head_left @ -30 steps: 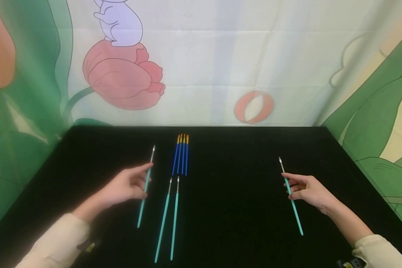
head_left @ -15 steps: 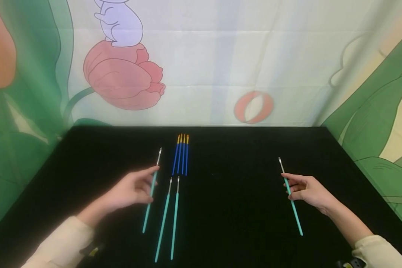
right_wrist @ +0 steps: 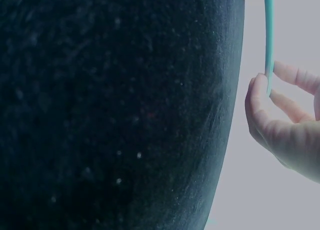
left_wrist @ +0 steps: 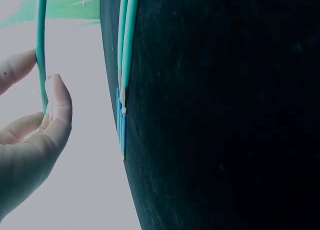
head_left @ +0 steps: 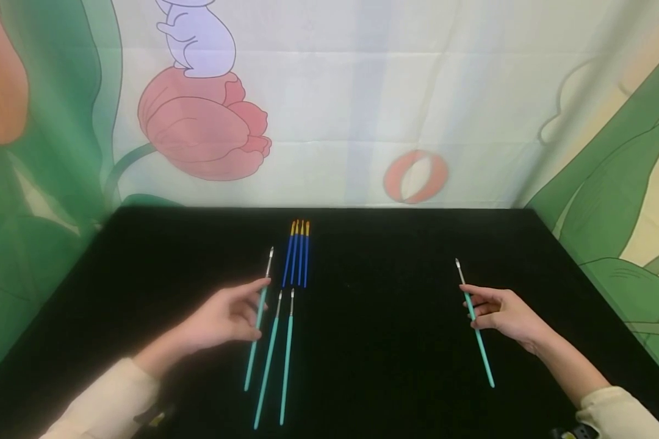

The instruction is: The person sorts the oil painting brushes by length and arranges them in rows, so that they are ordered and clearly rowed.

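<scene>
My left hand (head_left: 227, 314) pinches a teal-handled paintbrush (head_left: 251, 366), its tip pointing away from me. Just right of it, two more teal paintbrushes (head_left: 266, 372) lie side by side on the black table (head_left: 384, 341), tips also pointing away. Over at the right side, my right hand (head_left: 505, 314) holds another teal paintbrush (head_left: 483, 356) between thumb and fingers, tilted with its tip toward the upper left. Both wrist views show the fingers curled at a teal handle: the left hand's handle (left_wrist: 41, 39) and the right hand's handle (right_wrist: 269, 34), each raised above the table surface.
Several blue paintbrushes (head_left: 299, 259) with yellow ferrules lie in a row beyond the two teal ones. A printed curtain (head_left: 329, 122) with a tulip and a white animal hangs behind the table's far edge.
My left hand has moved right and slightly toward me with its paintbrush, closing in on the two lying teal paintbrushes. The right hand has stayed nearly still.
</scene>
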`<action>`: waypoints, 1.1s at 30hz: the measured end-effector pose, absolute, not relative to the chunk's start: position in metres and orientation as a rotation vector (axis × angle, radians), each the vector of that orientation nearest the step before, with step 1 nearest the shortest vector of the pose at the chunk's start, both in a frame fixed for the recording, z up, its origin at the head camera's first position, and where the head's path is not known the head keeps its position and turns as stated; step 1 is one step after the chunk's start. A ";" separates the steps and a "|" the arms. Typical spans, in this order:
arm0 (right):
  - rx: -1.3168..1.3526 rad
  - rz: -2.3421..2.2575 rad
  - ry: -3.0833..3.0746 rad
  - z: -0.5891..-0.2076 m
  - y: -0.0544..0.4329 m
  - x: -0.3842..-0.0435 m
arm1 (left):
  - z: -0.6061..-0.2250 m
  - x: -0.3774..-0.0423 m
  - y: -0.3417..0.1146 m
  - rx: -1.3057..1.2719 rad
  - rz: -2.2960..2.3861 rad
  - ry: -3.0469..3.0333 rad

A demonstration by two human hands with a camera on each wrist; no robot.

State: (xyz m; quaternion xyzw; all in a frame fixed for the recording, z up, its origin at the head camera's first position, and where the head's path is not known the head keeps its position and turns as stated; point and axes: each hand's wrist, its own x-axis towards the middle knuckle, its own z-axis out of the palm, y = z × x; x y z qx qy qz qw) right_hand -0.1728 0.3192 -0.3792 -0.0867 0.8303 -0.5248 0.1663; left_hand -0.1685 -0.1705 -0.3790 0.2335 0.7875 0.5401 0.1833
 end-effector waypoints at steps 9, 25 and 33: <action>-0.259 -1.493 2.367 -0.380 0.318 -0.172 | -0.384 -0.165 -0.161 0.708 1.521 2.211; -0.258 -1.480 2.371 -0.378 0.315 -0.172 | -0.384 -0.161 -0.147 0.736 1.516 2.184; -0.271 -1.478 2.379 -0.379 0.314 -0.172 | -0.387 -0.159 -0.141 0.760 1.497 2.195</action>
